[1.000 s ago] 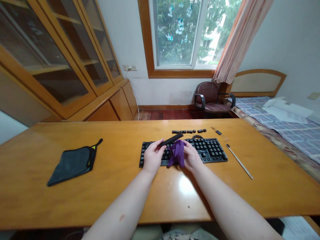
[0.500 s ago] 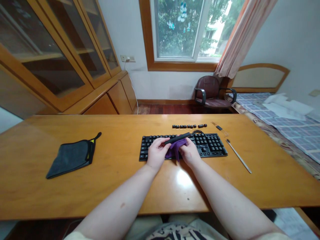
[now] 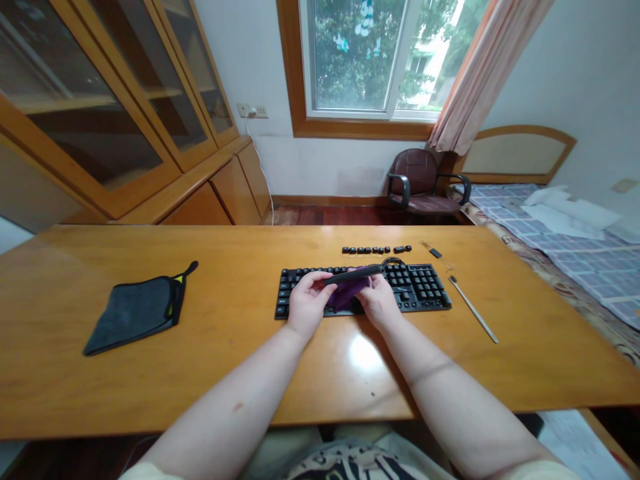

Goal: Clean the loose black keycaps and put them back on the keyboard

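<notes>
Plainly 1 bar (image 3: pixel 353 274), 1 purple cloth (image 3: pixel 344 296)

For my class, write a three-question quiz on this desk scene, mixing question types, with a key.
1. True or false: the loose keycaps lie on the window side of the keyboard.
2. Which lies to the keyboard's right: (a) glass-doored cabinet; (b) thin brush?
3. Fill in: the left hand holds a black bar, the right hand a ____ cloth.

Key: 1 true; 2 b; 3 purple.
</notes>
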### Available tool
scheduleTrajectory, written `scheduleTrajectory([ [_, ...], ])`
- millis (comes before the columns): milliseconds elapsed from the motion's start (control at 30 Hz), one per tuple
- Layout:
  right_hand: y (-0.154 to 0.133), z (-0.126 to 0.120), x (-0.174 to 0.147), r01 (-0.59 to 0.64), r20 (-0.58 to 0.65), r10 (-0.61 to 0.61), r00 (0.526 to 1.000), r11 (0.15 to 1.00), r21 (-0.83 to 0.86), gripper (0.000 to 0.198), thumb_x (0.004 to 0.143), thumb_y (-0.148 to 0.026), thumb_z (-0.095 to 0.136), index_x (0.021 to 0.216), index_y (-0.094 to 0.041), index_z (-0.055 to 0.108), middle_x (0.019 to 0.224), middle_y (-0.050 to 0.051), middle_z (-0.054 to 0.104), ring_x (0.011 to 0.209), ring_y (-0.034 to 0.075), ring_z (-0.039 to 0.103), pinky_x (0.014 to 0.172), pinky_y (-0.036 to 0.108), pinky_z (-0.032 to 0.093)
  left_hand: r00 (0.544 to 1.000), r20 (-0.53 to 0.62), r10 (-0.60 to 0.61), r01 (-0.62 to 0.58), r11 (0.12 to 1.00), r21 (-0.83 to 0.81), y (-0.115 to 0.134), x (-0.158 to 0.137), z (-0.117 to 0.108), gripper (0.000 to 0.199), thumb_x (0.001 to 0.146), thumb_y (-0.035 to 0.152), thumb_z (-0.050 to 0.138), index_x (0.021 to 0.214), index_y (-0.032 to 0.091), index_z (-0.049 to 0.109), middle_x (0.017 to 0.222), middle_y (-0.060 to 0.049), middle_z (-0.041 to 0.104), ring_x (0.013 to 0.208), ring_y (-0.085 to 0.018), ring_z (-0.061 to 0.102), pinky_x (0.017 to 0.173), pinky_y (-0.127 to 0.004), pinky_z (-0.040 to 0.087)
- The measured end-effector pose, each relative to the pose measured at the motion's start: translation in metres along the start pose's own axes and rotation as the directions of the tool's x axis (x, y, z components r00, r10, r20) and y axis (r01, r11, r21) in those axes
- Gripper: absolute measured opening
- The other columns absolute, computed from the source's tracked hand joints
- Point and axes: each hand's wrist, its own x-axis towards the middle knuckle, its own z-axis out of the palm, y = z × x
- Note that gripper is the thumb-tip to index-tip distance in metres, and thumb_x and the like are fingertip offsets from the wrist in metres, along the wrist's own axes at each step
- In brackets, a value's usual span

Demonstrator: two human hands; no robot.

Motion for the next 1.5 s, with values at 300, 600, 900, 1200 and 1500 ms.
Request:
scheduleTrajectory([
  [300,-0.002,0.000,-0.002,0.029,-0.029,-0.029,0.999,1.000,-0.013,0.044,0.049,-0.010,0.072,0.079,-0.024,0.043,0.071,-0.008,0.058,0.055,0.010,0.055,0.049,0.021,0.046,0.996,-0.074,-0.058,0.052,0.995,-0.081,0.001,0.003,0.000,0.024,0.064,0.023,0.072,0.085,0.016,0.064,0.083,-0.004,0.067,0.078,-0.015,0.062,0.077,-0.029,0.049],
  [600,-0.008,-0.001,-0.006,-0.039,0.138,0.029,0.990,0.997,0.069,0.028,0.066,-0.033,0.065,0.091,-0.020,0.059,0.096,0.006,0.067,0.090,0.024,0.061,0.079,0.038,0.048,0.967,0.111,-0.231,0.242,0.965,-0.100,0.001,0.000,0.003,0.025,0.063,0.023,0.072,0.086,0.016,0.064,0.086,-0.003,0.067,0.081,-0.015,0.062,0.079,-0.030,0.048],
  [900,-0.011,-0.001,-0.004,-0.142,0.150,0.125,0.981,0.983,0.114,0.031,0.062,-0.024,0.067,0.092,-0.021,0.063,0.084,0.001,0.067,0.070,0.015,0.061,0.069,0.029,0.050,0.970,0.083,-0.229,0.237,0.965,-0.113,-0.006,0.004,0.002,0.027,0.064,0.024,0.070,0.088,0.016,0.062,0.087,-0.004,0.066,0.085,-0.016,0.062,0.084,-0.033,0.048],
  [1200,-0.008,0.004,-0.008,-0.117,0.036,0.124,0.992,0.980,-0.161,0.020,0.056,-0.019,0.069,0.074,-0.019,0.062,0.051,-0.007,0.055,0.044,0.009,0.044,0.043,0.021,0.036,0.956,0.139,-0.257,0.273,0.955,-0.113,-0.002,0.001,0.006,0.027,0.063,0.025,0.071,0.086,0.016,0.059,0.085,-0.003,0.066,0.080,-0.016,0.063,0.075,-0.029,0.050],
  [1500,-0.010,0.003,-0.006,-0.112,0.034,0.111,0.993,0.992,0.050,0.022,0.069,-0.032,0.064,0.087,-0.019,0.064,0.077,0.001,0.066,0.062,0.015,0.059,0.055,0.026,0.047,0.946,0.123,-0.299,0.319,0.926,-0.202,-0.006,0.001,0.005,0.028,0.071,0.033,0.067,0.091,0.016,0.059,0.083,-0.003,0.064,0.076,-0.013,0.062,0.076,-0.029,0.050],
])
